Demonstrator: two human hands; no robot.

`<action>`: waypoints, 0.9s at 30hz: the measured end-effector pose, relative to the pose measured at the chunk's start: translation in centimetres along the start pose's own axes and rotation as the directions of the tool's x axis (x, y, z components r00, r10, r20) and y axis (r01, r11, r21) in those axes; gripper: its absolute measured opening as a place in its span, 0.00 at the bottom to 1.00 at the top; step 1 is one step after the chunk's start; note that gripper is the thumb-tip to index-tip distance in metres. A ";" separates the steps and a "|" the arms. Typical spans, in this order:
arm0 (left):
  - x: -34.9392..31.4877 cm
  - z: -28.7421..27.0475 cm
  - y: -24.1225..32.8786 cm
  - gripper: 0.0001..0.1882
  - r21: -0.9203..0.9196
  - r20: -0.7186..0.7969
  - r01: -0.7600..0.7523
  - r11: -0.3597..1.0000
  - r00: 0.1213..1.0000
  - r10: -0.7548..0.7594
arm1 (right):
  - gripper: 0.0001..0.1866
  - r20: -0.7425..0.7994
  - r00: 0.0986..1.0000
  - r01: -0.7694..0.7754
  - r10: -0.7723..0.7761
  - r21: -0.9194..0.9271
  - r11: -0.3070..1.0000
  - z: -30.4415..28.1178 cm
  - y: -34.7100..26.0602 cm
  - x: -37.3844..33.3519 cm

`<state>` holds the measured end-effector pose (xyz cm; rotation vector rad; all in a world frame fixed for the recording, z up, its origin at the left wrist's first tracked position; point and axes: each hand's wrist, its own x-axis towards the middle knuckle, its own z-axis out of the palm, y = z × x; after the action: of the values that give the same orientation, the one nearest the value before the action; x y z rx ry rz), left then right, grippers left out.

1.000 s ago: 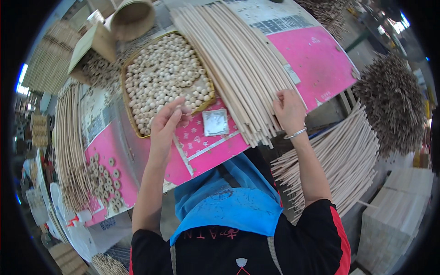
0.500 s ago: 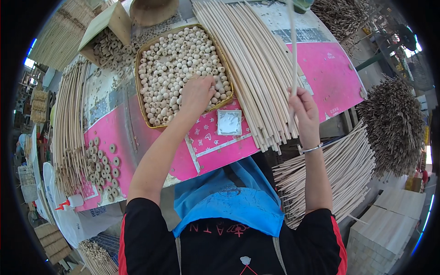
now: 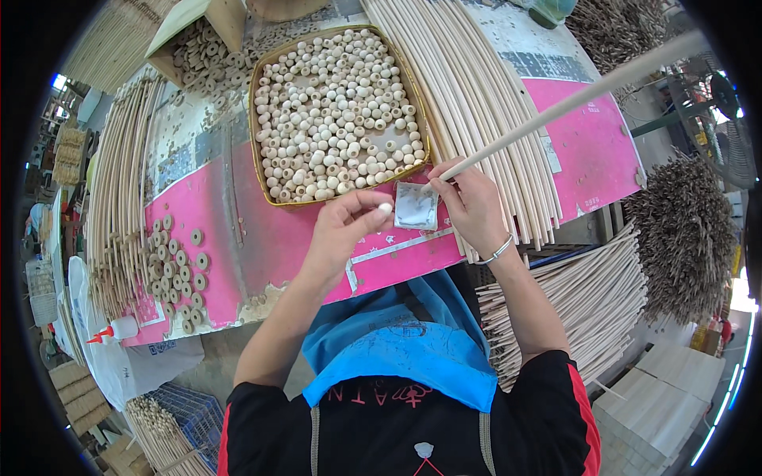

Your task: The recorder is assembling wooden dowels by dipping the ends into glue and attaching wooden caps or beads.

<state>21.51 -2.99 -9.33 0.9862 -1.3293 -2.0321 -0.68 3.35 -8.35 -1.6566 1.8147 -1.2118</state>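
Between the fingertips of my left hand [image 3: 347, 224] is a small wooden bead [image 3: 386, 208], held just left of a small square white dish [image 3: 416, 208]. My right hand [image 3: 470, 204] grips a long wooden dowel [image 3: 556, 109] near its lower end, and the dowel slants up to the right. That end is over the dish; whether it touches what is inside, I cannot tell. Beyond my left hand stands a shallow woven tray [image 3: 262, 163] full of round beads with holes. A row of loose dowels [image 3: 476, 103] lies to the tray's right.
Wooden rings [image 3: 181, 274] lie on the pink table cover [image 3: 238, 262] at left, beside sticks with rings on them [image 3: 119, 206]. A white glue bottle with red tip [image 3: 121, 328] sits at the left edge. More dowels [image 3: 587, 293] are stacked below the table's right side.
My left hand has come out of the bead tray with a bead, toward the dish. My right hand has moved left, tilting the dowel from upright so its lower end meets the dish area.
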 end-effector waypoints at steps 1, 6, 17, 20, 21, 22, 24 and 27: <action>-0.4 -0.1 -0.7 0.13 -0.082 0.004 0.035 0.996 0.999 -0.035 | 0.04 0.017 1.000 0.002 -0.001 -0.052 0.999 0.1 0.1 0.0; -0.6 0.5 -2.7 0.13 -0.165 -0.011 0.108 0.980 0.994 -0.111 | 0.04 0.079 0.996 0.031 -0.028 -0.035 0.999 0.4 -0.5 -0.3; 0.2 1.1 -3.8 0.11 -0.222 -0.066 0.050 0.974 0.996 -0.067 | 0.05 -0.021 0.987 -0.148 0.159 0.262 0.954 -1.5 1.8 -1.4; 0.5 1.7 -3.5 0.11 -0.247 -0.069 0.047 0.968 0.995 -0.066 | 0.06 -0.068 0.979 -0.147 0.190 0.406 0.902 -2.5 1.5 -1.8; 0.7 2.0 -3.4 0.12 -0.281 -0.073 0.054 0.958 0.994 -0.077 | 0.06 -0.069 0.979 -0.147 0.190 0.406 0.902 -2.9 1.4 -1.9; 0.8 2.3 -3.2 0.12 -0.280 -0.072 0.054 0.958 0.994 -0.077 | 0.06 -0.088 0.981 -0.117 0.173 0.443 0.889 -3.2 1.3 -2.1; 1.2 2.8 -2.9 0.13 -0.311 -0.078 0.064 0.948 0.993 -0.092 | 0.07 -0.116 0.982 -0.075 0.150 0.487 0.870 -3.7 1.0 -2.4; 1.7 3.2 -3.0 0.13 -0.329 -0.043 0.082 0.941 0.994 -0.102 | 0.07 -0.133 0.984 -0.035 0.120 0.512 0.859 -4.1 0.2 -2.6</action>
<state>17.85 -1.28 -11.79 0.9602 -0.8894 -2.1839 -3.42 7.17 -6.95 -1.2021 1.4493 -1.6529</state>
